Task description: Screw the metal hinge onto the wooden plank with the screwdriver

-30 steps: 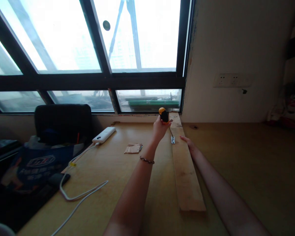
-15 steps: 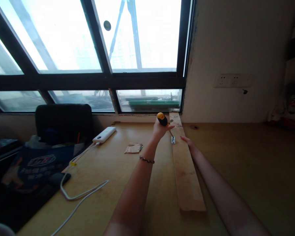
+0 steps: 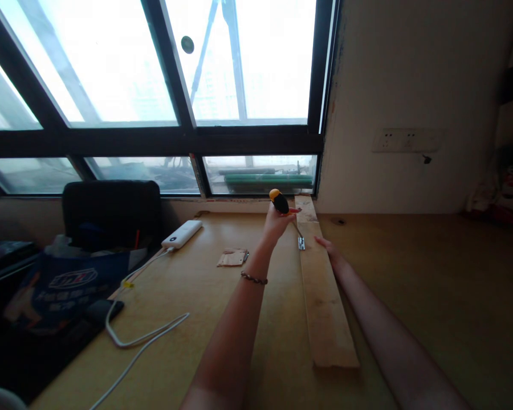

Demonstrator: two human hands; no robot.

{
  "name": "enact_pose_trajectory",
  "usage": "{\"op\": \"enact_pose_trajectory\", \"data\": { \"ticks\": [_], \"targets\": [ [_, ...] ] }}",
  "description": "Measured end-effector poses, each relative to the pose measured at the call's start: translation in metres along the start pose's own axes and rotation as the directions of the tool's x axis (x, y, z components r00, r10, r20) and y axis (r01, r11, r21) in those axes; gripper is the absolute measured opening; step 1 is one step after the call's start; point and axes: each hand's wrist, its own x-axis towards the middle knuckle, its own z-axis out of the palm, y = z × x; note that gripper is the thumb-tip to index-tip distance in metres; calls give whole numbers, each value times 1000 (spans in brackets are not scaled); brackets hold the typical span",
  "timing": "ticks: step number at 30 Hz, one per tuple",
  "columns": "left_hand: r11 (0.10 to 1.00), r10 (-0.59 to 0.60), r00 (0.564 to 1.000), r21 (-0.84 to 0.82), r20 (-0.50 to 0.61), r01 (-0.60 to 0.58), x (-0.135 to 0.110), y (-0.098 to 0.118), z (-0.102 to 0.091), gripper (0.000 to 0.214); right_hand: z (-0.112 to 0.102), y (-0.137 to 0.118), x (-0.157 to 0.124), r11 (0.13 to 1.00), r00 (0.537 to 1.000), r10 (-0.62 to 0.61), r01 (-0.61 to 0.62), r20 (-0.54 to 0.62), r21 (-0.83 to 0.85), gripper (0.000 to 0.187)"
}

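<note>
My left hand is closed round a screwdriver with a black and yellow handle. Its shaft slants down to a small metal hinge on the left edge of a long wooden plank that lies on the table. My right hand rests flat on the plank just right of the hinge, fingers stretched out. A bracelet sits on my left wrist.
A white power bank with a white cable lies at the left. A small cardboard piece sits near the middle. A black chair and a dark bag stand at the left edge. The wall holds sockets.
The screwdriver handle has tilted from upright to leaning left, with my left hand turning on it. My right hand and the plank have stayed put.
</note>
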Motion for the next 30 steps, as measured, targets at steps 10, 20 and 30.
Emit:
{"op": "enact_pose_trajectory", "data": {
  "ticks": [10,20,30],
  "targets": [
    [991,43,991,133,-130,-26,4,-4,-10,52,0,0,-3,1000,1000,-11,11,12,-26,39],
    [997,2,1000,-76,15,-1,-9,34,-31,43,1,-1,-4,1000,1000,16,-16,-1,-13,39],
    [994,-84,994,76,65,79,-14,45,-39,38,8,-5,-13,995,992,97,-95,81,-23,41]
  ]
}}
